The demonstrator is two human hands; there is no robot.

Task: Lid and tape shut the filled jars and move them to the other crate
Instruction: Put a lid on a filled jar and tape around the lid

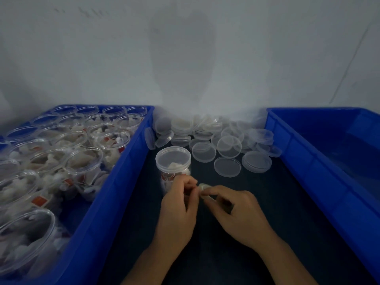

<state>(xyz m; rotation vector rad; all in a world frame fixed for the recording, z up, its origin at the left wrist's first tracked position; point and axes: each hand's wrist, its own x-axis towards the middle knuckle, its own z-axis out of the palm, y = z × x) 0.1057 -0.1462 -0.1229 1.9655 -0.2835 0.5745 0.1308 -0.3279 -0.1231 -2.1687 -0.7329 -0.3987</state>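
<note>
One lidded jar stands on the counter awaiting tape, both hands pinching a small tape roll, left hand, right hand; many filled jars wait unlidded, right crate apparently empty

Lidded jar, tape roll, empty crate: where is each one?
Lidded jar [173,156]: head view, on its clear lid.
Tape roll [206,198]: head view, on its pale rim between the hands.
Empty crate [292,145]: head view, on its left wall.

A dark open lane runs between two blue crates (loose lids crowd its far end).
</note>
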